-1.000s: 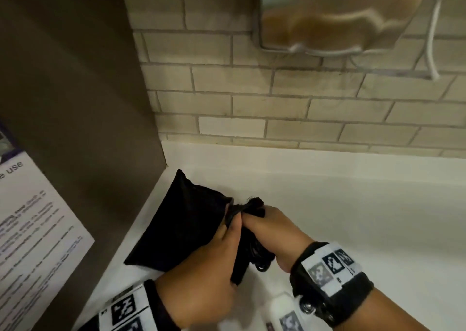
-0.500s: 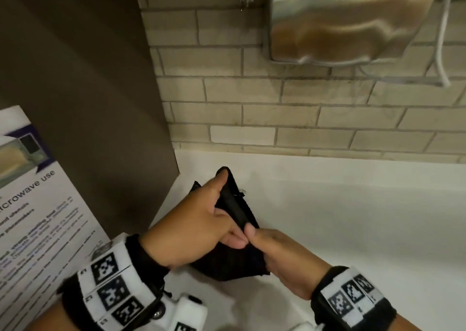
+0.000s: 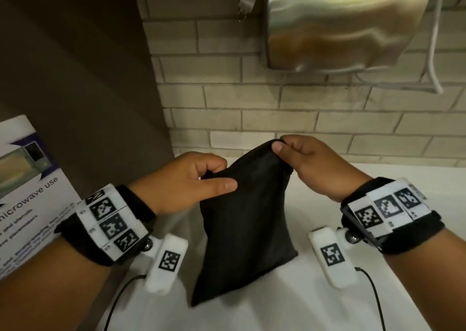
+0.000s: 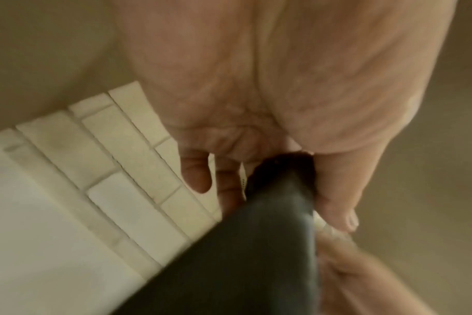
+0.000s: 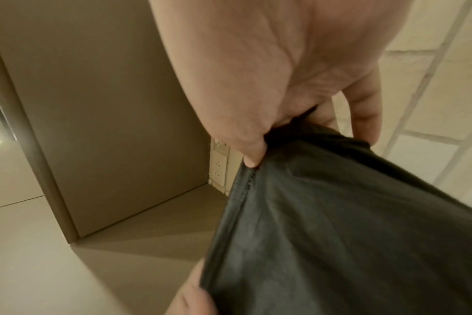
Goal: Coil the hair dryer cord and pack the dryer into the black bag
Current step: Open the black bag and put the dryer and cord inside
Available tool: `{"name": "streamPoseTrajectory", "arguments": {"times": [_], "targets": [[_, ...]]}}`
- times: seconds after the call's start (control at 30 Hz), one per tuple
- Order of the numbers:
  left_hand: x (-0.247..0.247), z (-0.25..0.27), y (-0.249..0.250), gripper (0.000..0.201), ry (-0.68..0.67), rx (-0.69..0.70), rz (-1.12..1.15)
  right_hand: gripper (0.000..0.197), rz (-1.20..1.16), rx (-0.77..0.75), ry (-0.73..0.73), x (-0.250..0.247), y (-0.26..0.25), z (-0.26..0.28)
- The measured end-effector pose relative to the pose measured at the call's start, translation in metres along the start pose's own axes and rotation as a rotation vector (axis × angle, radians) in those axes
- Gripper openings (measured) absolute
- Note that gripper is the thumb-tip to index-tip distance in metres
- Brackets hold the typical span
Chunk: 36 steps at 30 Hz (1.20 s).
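The black bag [image 3: 244, 219] hangs upright over the white counter [image 3: 353, 184], bulging with something inside; its lower end touches the counter. My left hand [image 3: 191, 182] pinches the bag's top left corner between thumb and fingers. The right hand [image 3: 305, 159] pinches the top right corner, held slightly higher. From the left wrist the black bag [image 4: 243, 255] runs out from under the left hand [image 4: 297, 170]. In the right wrist view the bag [image 5: 350, 223] hangs from the right hand [image 5: 278, 127]. Neither the hair dryer nor its cord shows in any view.
A steel hand dryer [image 3: 343, 25] is fixed to the tiled wall [image 3: 277, 103] above the counter, with a white cable [image 3: 433, 53] beside it. A brown panel [image 3: 80, 78] stands at the left, carrying a microwave-use notice [image 3: 22, 194]. A wall socket [image 5: 219, 166] sits in the corner.
The bag lay on the counter with both hands bunched at its mouth. Both hands have since risen and moved apart, lifting the bag upright by its top corners.
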<state>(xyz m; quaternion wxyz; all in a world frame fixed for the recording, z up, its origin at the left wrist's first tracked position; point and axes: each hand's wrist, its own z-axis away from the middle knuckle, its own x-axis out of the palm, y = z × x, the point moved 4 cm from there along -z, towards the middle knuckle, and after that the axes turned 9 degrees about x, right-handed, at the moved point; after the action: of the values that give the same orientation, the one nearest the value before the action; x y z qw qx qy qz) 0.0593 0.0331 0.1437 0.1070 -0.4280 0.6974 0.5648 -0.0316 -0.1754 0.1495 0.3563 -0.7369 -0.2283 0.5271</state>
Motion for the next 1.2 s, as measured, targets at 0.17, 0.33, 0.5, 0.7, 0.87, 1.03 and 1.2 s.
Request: {"name": "streamPoseTrajectory", "arguments": {"times": [0.17, 0.33, 0.5, 0.7, 0.87, 1.03, 1.2], "targets": [[-0.007, 0.012, -0.020, 0.038, -0.230, -0.217, -0.585, 0.043, 0.152, -0.017, 0.079, -0.020, -0.005, 0.016], [-0.034, 0.048, 0.005, 0.048, 0.085, -0.162, -0.569, 0.039, 0.101, -0.011, 0.010, -0.025, -0.013, 0.049], [-0.045, 0.094, 0.026, 0.031, 0.195, -0.378, -0.237, 0.025, -0.189, 0.017, -0.230, 0.011, -0.008, 0.061], [-0.070, 0.098, 0.030, 0.027, 0.487, -0.377, -0.277, 0.027, -0.422, -0.084, -0.237, 0.050, -0.012, 0.043], [-0.074, 0.072, -0.045, 0.022, 0.508, -0.623, -0.291, 0.050, -0.285, 0.002, -0.116, 0.089, 0.001, -0.002], [-0.050, 0.034, -0.122, 0.029, 0.121, -0.824, -0.501, 0.036, -0.035, 0.223, -0.167, 0.153, 0.051, -0.038], [-0.028, 0.025, -0.211, 0.031, -0.020, -0.993, -0.587, 0.030, 0.096, 0.354, -0.234, 0.193, 0.098, -0.065]]}}
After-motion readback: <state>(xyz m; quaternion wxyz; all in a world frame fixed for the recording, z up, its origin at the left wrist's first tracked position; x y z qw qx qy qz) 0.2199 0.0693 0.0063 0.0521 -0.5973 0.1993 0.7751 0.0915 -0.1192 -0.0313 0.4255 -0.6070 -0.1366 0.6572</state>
